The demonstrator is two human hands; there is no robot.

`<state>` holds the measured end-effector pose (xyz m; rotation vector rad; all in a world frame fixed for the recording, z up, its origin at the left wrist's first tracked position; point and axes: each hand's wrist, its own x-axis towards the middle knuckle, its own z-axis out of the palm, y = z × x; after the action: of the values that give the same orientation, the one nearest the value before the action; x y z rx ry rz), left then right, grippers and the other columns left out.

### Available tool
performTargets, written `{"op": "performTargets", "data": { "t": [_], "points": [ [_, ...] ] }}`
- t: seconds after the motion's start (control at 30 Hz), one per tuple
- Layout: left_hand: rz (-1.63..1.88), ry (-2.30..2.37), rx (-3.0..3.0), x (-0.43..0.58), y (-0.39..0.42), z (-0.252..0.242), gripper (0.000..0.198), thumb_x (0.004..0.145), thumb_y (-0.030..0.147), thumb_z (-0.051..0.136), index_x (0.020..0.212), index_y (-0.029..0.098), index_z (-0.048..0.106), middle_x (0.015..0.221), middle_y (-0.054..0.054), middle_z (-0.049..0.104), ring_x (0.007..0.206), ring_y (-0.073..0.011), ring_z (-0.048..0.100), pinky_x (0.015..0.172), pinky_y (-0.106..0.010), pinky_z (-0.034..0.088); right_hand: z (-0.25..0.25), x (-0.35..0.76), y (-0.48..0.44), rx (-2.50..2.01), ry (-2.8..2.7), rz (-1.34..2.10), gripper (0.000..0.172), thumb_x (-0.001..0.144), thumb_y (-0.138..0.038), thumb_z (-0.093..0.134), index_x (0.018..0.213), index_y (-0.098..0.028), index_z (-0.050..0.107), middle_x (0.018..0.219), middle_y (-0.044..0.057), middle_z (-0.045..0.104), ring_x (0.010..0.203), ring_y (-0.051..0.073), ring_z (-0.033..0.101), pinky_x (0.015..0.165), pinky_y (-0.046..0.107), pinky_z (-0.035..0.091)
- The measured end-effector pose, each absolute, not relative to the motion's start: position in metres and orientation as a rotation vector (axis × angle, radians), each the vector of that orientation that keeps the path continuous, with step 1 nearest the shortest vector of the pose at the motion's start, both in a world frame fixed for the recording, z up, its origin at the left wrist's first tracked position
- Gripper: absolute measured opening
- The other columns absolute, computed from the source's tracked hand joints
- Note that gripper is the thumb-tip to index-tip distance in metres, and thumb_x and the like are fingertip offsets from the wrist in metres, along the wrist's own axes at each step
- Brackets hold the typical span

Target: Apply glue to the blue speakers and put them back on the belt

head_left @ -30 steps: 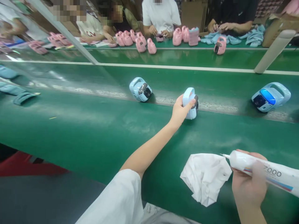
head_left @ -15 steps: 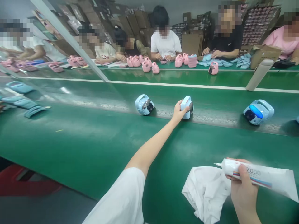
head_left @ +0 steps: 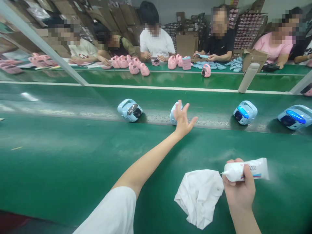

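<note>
My left hand (head_left: 183,120) reaches out over the belt with its fingers spread. Just behind it, partly hidden, stands a light blue rounded device with a handle (head_left: 173,114); whether the fingers still touch it I cannot tell. My right hand (head_left: 241,185) is wrapped round a white glue tube (head_left: 253,169) with a thin nozzle pointing left. Beside that hand a crumpled white cloth (head_left: 201,195) lies on the green work surface (head_left: 85,162).
Another blue device (head_left: 130,110) sits to the left on the belt. Two blue devices with lit blue panels, a nearer-middle one (head_left: 245,112) and a far-right one (head_left: 294,117), stand to the right. Beyond a white rail (head_left: 158,87), several people work among pink cases (head_left: 119,61).
My left hand has opened from around the blue device, which now stands on the belt. My right hand still holds the tube, now turned more end-on. The view has swung right.
</note>
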<state>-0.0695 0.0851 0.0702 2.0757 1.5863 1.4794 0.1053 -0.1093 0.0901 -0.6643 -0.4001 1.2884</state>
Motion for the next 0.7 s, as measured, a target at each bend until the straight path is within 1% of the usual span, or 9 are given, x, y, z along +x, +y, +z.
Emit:
{"op": "performTargets", "data": {
  "t": [0.1, 0.2, 0.23, 0.27, 0.3, 0.4, 0.43, 0.6, 0.7],
  "points": [
    [1.170, 1.286, 2.372, -0.017, 0.099, 0.088, 0.056, 0.079, 0.041, 0.049, 0.127, 0.016, 0.038, 0.146, -0.014, 0.021, 0.136, -0.0284, 0.007, 0.108, -0.049, 0.005, 0.088, 0.108, -0.106, -0.490, -0.311, 1.390, 0.026, 0.072, -0.032, 0.074, 0.079, -0.015, 0.057, 0.067, -0.002, 0.053, 0.036, 0.001, 0.036, 0.036, 0.012, 0.040],
    [0.963, 1.174, 2.387, 0.043, 0.122, 0.098, 0.038, 0.083, 0.026, 0.046, 0.118, 0.013, 0.049, 0.130, -0.013, 0.047, 0.126, -0.0206, 0.036, 0.107, -0.034, 0.025, 0.082, 0.111, -0.101, -0.325, -0.197, 1.491, 0.025, 0.075, -0.029, 0.072, 0.082, -0.013, 0.054, 0.069, -0.003, 0.052, 0.037, 0.001, 0.039, 0.037, 0.012, 0.042],
    [0.910, 1.159, 2.376, 0.062, 0.129, 0.099, 0.033, 0.084, 0.023, 0.044, 0.114, 0.012, 0.052, 0.123, -0.012, 0.053, 0.119, -0.0182, 0.044, 0.103, -0.030, 0.030, 0.080, 0.113, -0.100, -0.262, -0.152, 1.526, 0.024, 0.077, -0.028, 0.071, 0.084, -0.013, 0.053, 0.070, -0.003, 0.052, 0.038, 0.001, 0.041, 0.038, 0.012, 0.043],
    [0.869, 1.161, 2.359, 0.080, 0.136, 0.100, 0.032, 0.084, 0.020, 0.045, 0.114, 0.012, 0.052, 0.121, -0.011, 0.055, 0.116, -0.0174, 0.046, 0.102, -0.030, 0.033, 0.078, 0.114, -0.099, -0.200, -0.112, 1.558, 0.023, 0.078, -0.026, 0.069, 0.085, -0.013, 0.052, 0.072, -0.003, 0.052, 0.039, 0.001, 0.042, 0.038, 0.012, 0.044],
    [0.837, 1.176, 2.337, 0.097, 0.143, 0.100, 0.035, 0.084, 0.020, 0.047, 0.117, 0.012, 0.050, 0.124, -0.011, 0.052, 0.117, -0.0181, 0.045, 0.102, -0.032, 0.034, 0.076, 0.115, -0.098, -0.144, -0.084, 1.581, 0.023, 0.079, -0.025, 0.068, 0.086, -0.013, 0.050, 0.073, -0.003, 0.052, 0.040, 0.001, 0.043, 0.039, 0.012, 0.045],
    [0.775, 1.283, 2.246, 0.135, 0.158, 0.101, 0.046, 0.084, 0.024, 0.051, 0.127, 0.015, 0.039, 0.138, -0.013, 0.035, 0.125, -0.0262, 0.036, 0.100, -0.047, 0.034, 0.071, 0.118, -0.097, -0.037, -0.067, 1.605, 0.021, 0.082, -0.023, 0.065, 0.088, -0.013, 0.048, 0.076, -0.003, 0.053, 0.043, 0.002, 0.046, 0.042, 0.013, 0.047],
    [0.753, 1.304, 2.227, 0.143, 0.162, 0.103, 0.047, 0.084, 0.025, 0.051, 0.128, 0.017, 0.038, 0.139, -0.013, 0.032, 0.124, -0.0276, 0.036, 0.098, -0.050, 0.035, 0.070, 0.118, -0.097, -0.017, -0.073, 1.606, 0.021, 0.083, -0.024, 0.065, 0.089, -0.013, 0.048, 0.077, -0.002, 0.053, 0.043, 0.002, 0.046, 0.042, 0.013, 0.047],
    [0.670, 1.305, 2.232, 0.140, 0.172, 0.111, 0.038, 0.084, 0.027, 0.051, 0.121, 0.018, 0.045, 0.128, -0.010, 0.044, 0.110, -0.0230, 0.048, 0.091, -0.045, 0.043, 0.066, 0.115, -0.097, 0.018, -0.061, 1.617, 0.020, 0.085, -0.025, 0.063, 0.089, -0.014, 0.048, 0.077, -0.003, 0.054, 0.043, 0.002, 0.046, 0.042, 0.012, 0.046],
    [0.683, 1.340, 2.243, 0.115, 0.169, 0.115, 0.030, 0.082, 0.028, 0.054, 0.110, 0.016, 0.052, 0.118, -0.009, 0.049, 0.106, -0.0223, 0.049, 0.090, -0.046, 0.041, 0.065, 0.114, -0.096, -0.037, -0.068, 1.633, 0.022, 0.082, -0.027, 0.066, 0.087, -0.014, 0.049, 0.076, -0.004, 0.054, 0.041, 0.001, 0.044, 0.039, 0.011, 0.044]
  ]
}}
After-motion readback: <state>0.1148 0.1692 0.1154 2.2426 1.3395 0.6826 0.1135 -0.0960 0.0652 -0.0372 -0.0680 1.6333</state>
